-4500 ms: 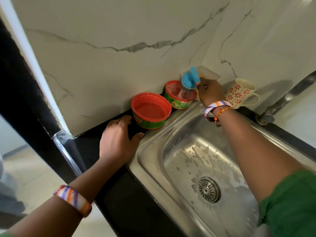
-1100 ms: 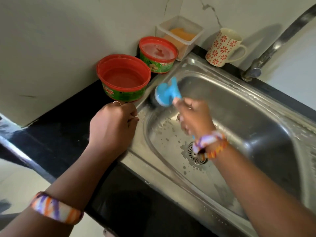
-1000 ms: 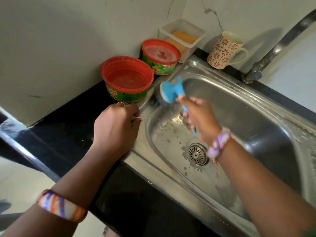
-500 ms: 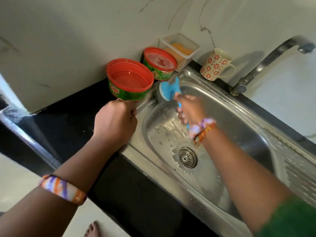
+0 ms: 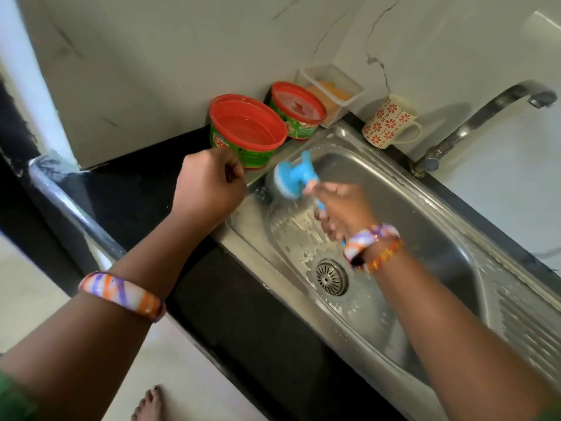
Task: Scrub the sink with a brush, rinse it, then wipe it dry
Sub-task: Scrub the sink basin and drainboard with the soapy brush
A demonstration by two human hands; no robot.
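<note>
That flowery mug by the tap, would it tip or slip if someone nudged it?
The mug stands upright on a flat base beside the sink, so a light push would probably slide it rather than topple it. It looks ceramic, so likely heavy for its size and breakable. The rim nearby looks wet, so it may slide easily.

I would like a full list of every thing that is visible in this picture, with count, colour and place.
sink: 1, steel, set in the black counter
brush: 1, blue, at the sink's left wall
drain: 1, steel, basin floor
tubs: 2, red and green, by the wall
box: 1, clear, in the corner
mug: 1, cream with red flowers, behind the sink
tap: 1, steel, back right
left hand: fingers curled, holds nothing, at the sink's rim
right hand: grips the brush handle
</note>
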